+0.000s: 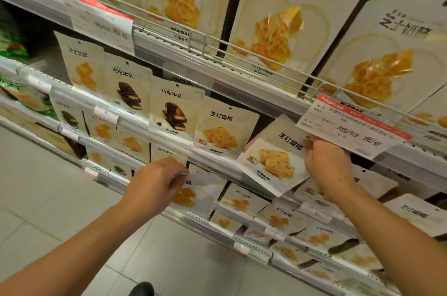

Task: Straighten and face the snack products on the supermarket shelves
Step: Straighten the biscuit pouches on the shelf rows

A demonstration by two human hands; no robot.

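Note:
My right hand [326, 165] grips the upper right edge of a white coconut biscuit pouch [273, 157], which tilts out in front of the middle shelf rail. An upright pouch of the same kind [223, 128] stands just left of it. My left hand [157, 182] pinches the top edge of a cheese biscuit pouch [196, 194] on the shelf below. Two dark cocoa biscuit pouches [173, 106] stand further left on the middle shelf.
Large cheese crisp bags [285, 22] fill the top shelf behind a wire rail [198, 41]. A red and white price tag [350, 128] hangs just above my right hand. Lower shelves hold several small pouches [278, 218], some leaning. Grey tiled floor [60, 198] lies at left, a shoe [142, 289] below.

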